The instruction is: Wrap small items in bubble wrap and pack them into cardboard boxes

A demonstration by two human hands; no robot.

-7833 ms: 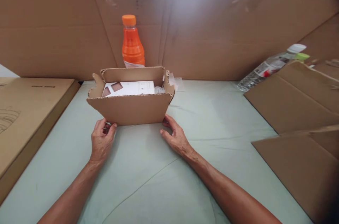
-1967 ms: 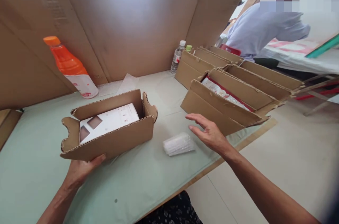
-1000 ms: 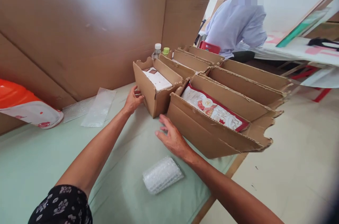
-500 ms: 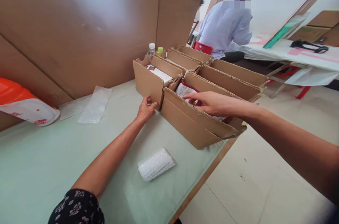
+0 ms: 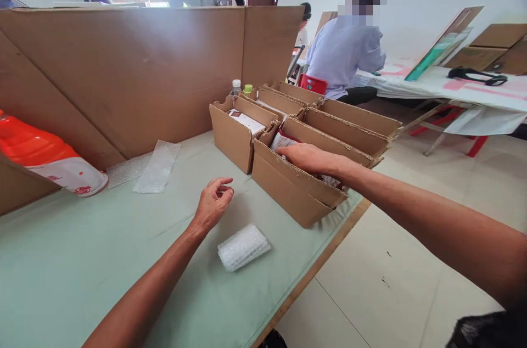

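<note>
My left hand [image 5: 213, 202] hovers over the green-covered table, fingers slightly curled and apart, holding nothing. Close to it lies a folded piece of bubble wrap [image 5: 244, 248]. My right hand [image 5: 302, 157] reaches down into the front cardboard box [image 5: 290, 189], its fingers largely hidden behind the box wall. Inside that box, printed white packets with red edges [image 5: 284, 142] show beside and under the hand. To the left stands another cardboard box [image 5: 233, 136] with white printed items [image 5: 249, 122] in it.
More open cardboard boxes [image 5: 346, 131] stand behind. Two capped bottles [image 5: 247, 90] are at the back. Bubble wrap sheets [image 5: 157, 168] and an orange-and-white bag [image 5: 61, 156] lie left, before a tall cardboard panel [image 5: 144, 73]. A person [image 5: 346, 51] sits beyond; the table edge [image 5: 313, 276] is right.
My left hand has drawn back from the left box toward me and opened. My right hand has moved slightly left, deeper into the front box. The camera view has tilted up.
</note>
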